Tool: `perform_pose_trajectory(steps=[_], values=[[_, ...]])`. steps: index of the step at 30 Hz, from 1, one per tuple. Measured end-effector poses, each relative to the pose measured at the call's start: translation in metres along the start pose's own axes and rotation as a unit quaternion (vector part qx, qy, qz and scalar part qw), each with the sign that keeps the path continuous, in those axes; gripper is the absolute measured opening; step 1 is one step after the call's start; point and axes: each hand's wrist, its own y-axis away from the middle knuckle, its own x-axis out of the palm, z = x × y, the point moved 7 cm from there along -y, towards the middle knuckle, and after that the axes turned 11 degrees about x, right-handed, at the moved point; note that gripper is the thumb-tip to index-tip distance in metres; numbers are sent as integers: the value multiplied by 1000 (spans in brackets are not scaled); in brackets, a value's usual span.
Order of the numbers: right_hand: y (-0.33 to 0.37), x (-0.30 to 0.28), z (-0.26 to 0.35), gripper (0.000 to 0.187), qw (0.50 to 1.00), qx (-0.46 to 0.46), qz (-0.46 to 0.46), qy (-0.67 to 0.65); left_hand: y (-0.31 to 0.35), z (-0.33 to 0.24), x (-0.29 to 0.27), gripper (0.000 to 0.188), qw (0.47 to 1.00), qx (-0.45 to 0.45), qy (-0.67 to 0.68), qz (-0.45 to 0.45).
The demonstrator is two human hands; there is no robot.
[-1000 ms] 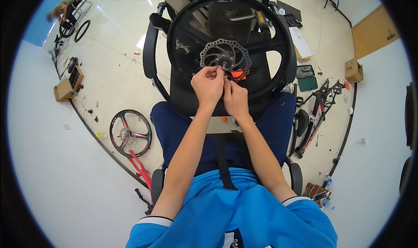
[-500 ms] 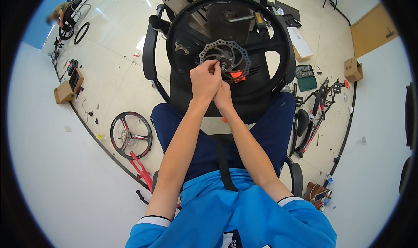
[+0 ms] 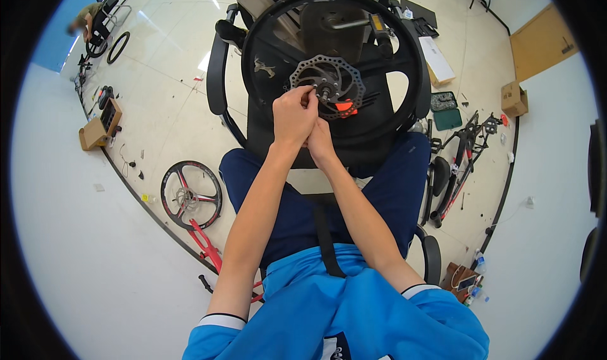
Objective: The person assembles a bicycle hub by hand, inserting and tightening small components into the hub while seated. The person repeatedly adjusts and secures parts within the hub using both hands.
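Note:
A black bicycle wheel [image 3: 410,75] with broad spokes lies flat across a black office chair in front of me. At its centre sits a metal brake disc [image 3: 354,85] with a wavy, perforated rim, around the hub axle [image 3: 325,94]. My left hand [image 3: 293,118] is closed in a pinch at the disc's near-left inner part, close to the hub; what the fingertips hold is too small to name. Just below and to its right, my right hand [image 3: 321,143] is closed, its fingers mostly hidden behind the left. An orange object [image 3: 345,109] with dark rods shows beneath the wheel.
The chair's armrest [image 3: 218,75] flanks the wheel. A red-black wheel [image 3: 191,195] lies on the floor at left. At right are a bicycle frame [image 3: 460,170], a green case [image 3: 447,119] and a cardboard box [image 3: 514,99]. Another person [image 3: 91,18] bends over at far left.
Both hands have shifted slightly left and toward me, baring a bit more of the hub. The wheel stays nearly in place.

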Motion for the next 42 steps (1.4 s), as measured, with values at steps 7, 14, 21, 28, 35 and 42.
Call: perform_pose_trajectory(steps=[7, 14, 21, 28, 35, 42], values=[[-2, 2, 3, 30, 1000, -15, -25, -4, -3, 0, 2, 13, 1000, 16, -18, 0], [-8, 17, -16, 37, 977, 42, 37, -204, -5, -7, 8, 12, 987, 123, -104, 30], [-3, 18, -12, 31, 979, 52, 12, -196, -5, -2, 8, 11, 992, 95, -77, 17], [18, -32, 22, 46, 996, 50, -72, 35, 0, 5, 8, 15, 999, -28, -22, -18], [41, -49, 87, 53, 878, -106, -204, 421, 7, 22, 17, 18, 949, -253, 184, -44], [61, -32, 107, 39, 830, -171, -193, 494, 18, 20, 19, 20, 907, -318, 261, -87]])
